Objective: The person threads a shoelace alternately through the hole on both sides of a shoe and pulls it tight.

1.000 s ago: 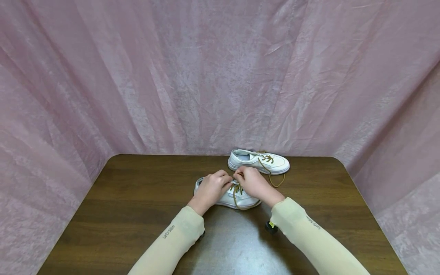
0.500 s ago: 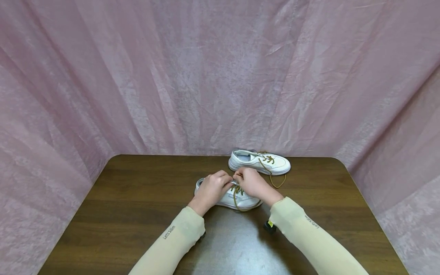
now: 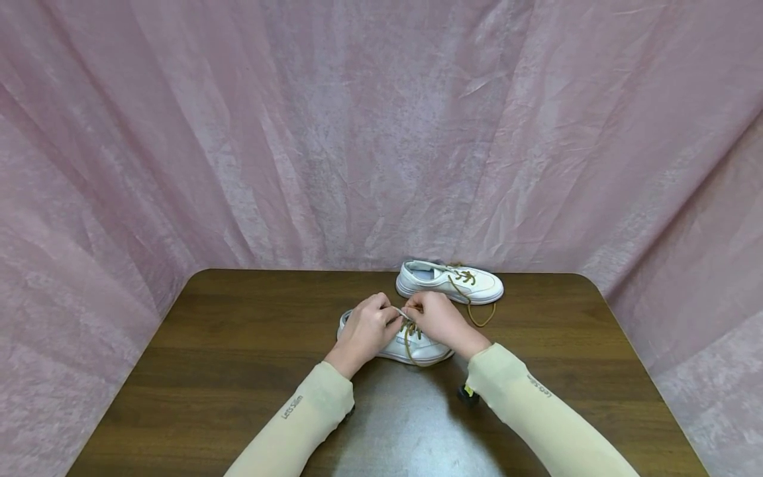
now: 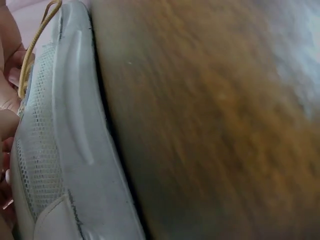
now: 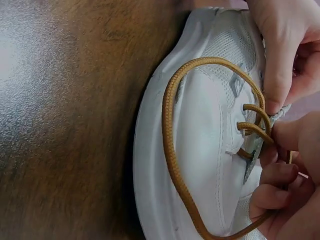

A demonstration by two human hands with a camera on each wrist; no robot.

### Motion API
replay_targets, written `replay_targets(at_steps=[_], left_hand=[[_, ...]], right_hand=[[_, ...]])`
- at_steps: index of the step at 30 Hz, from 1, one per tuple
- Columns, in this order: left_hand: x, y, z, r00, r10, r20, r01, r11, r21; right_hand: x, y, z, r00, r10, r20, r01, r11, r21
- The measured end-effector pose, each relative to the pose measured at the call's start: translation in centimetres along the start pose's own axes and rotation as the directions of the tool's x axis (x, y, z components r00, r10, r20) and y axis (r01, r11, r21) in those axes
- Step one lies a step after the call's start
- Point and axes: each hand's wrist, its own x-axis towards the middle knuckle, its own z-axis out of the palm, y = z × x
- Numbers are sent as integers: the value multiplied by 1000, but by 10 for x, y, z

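A white sneaker with a brown shoelace lies on the table, toe to the right, under both hands. My left hand is over its ankle opening, pinching the shoe's upper edge near the tongue with thumb and fingers. From the toe side, my right hand meets it at the top eyelets, its curled fingers holding the lace. One loop of lace hangs down over the near side of the toe. The fingertips of both hands nearly touch, and part of what they grip is hidden.
Behind stands a second white sneaker, its loose brown lace trailing onto the wooden table. A pink curtain hangs along the table's back edge.
The left hand has shifted slightly and its knuckles are raised a little. A pale strip of the shoe's tongue or edge now shows between the hands. Both sneakers stay in place.
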Motion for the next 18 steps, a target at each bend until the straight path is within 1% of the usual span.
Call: replay_targets(at_steps=[3,6,8,10,11,12,14,16,18], left_hand=[[0,0,-2,1000,-11,28,11,1000,1],[0,0,-5,998,-49,33,50,998,-37],[1,0,-8,995,-98,23,100,990,-104],[4,1,-12,988,-157,9,156,969,-192],[5,1,-13,982,-189,7,185,953,-241],[7,1,-15,975,-220,7,212,931,-297],[11,2,-18,960,-281,20,264,875,-406],[13,3,-20,941,-333,53,312,800,-512],[15,5,-22,922,-373,100,354,714,-604]], right_hand=[[-1,2,0,1000,-15,1,15,1000,22],[-2,3,-4,1000,-19,4,19,999,51],[-3,4,-7,1000,-15,7,15,998,67],[-4,5,-10,1000,-10,10,9,996,84],[-4,6,-11,1000,-8,12,7,996,90],[-5,7,-13,1000,-6,14,5,995,98],[-7,9,-15,1000,-3,21,0,994,113],[-9,11,-17,1000,0,27,-3,993,119],[-11,13,-19,999,5,34,-9,993,119]])
